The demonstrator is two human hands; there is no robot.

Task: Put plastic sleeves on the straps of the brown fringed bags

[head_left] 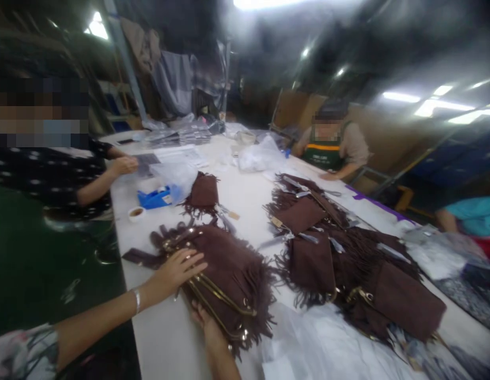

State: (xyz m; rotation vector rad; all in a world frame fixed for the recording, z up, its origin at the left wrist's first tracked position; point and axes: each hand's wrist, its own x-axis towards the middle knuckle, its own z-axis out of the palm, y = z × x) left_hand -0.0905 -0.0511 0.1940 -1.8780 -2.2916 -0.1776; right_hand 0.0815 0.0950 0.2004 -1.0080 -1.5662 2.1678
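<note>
A dark brown fringed handbag (pixel 229 258) with a gold metal frame lies on the table in front of me. My left hand (pixel 179 272) rests on its top beside the gold frame, fingers stretched out and apart. At the near edge, my right hand (pixel 209 322) holds the bag from below, its fingers partly hidden beneath it. The frame (pixel 223 293) shows as two gold bars, somewhat parted. Dark strap-like pieces (pixel 144 257) stick out at the bag's left end. Just beyond it lies a small brown fringed pouch (pixel 204 190) with a tag.
More brown fringed bags (pixel 311 258) are piled to the right, several with tags. Clear plastic bags (pixel 319 343) lie nearest me. A blue tape dispenser (pixel 154 198) and a tape roll (pixel 136 212) sit at left. Co-workers sit left, across and at far right.
</note>
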